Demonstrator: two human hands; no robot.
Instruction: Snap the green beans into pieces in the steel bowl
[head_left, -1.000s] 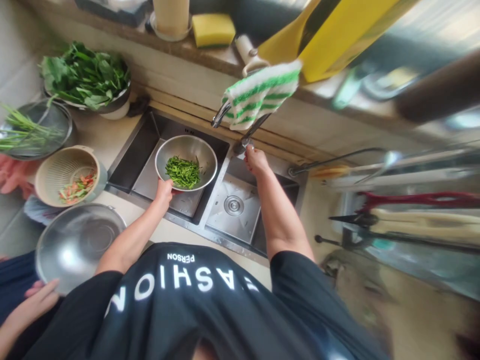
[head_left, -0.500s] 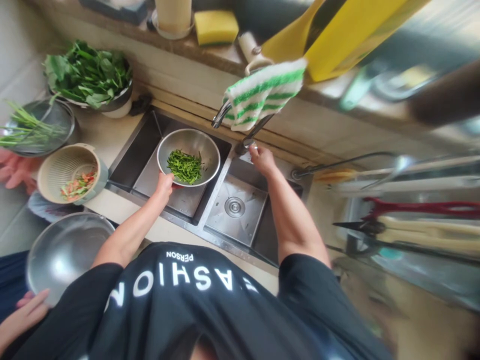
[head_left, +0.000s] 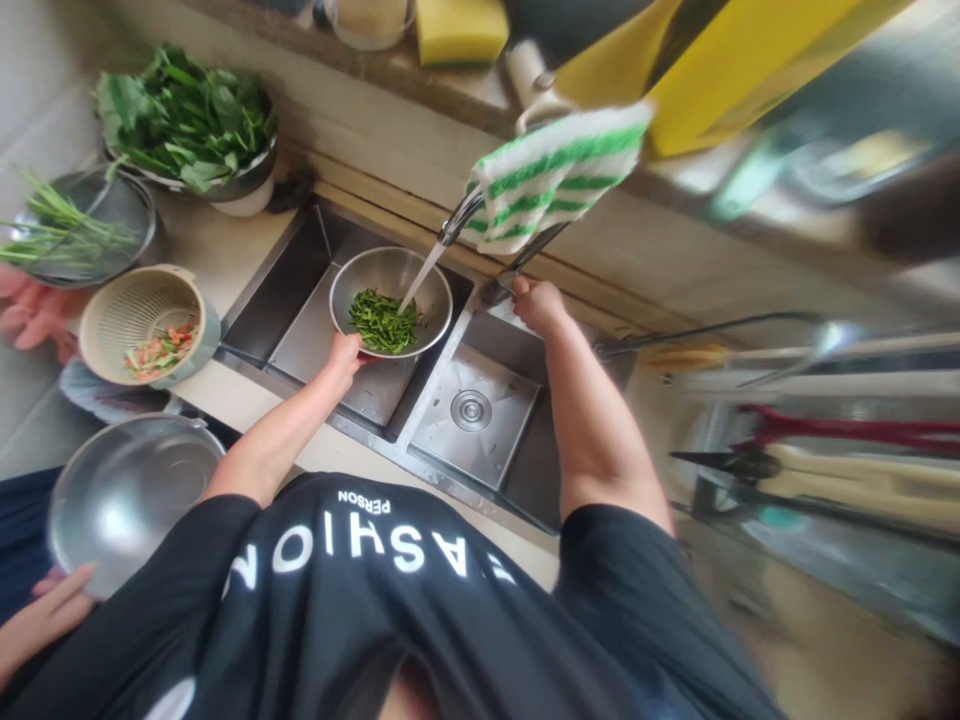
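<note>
My left hand (head_left: 345, 362) grips the near rim of a steel bowl (head_left: 433, 295) over the left basin of the sink (head_left: 300, 345). Chopped green vegetables (head_left: 382, 322) lie in the bowl. Water (head_left: 421, 276) streams from the tap (head_left: 459, 215) onto the greens. My right hand (head_left: 538, 303) is closed on the tap handle (head_left: 496, 291) at the base of the tap; its fingers partly cover the handle. A green-and-white striped cloth (head_left: 559, 175) hangs over the tap's neck.
On the left counter stand a bowl of leafy greens (head_left: 187, 120), a pot with green stalks (head_left: 75, 230) and a beige colander (head_left: 97, 330). Another person's hand (head_left: 56, 610) holds a large steel bowl (head_left: 135, 490). Red-handled scissors (head_left: 825, 430) lie at the right. The right basin has a drain (head_left: 471, 410).
Water now runs from the tap into the bowl, where none ran before. My left hand and the bowl have shifted slightly toward the tap. My right hand stays at the handle.
</note>
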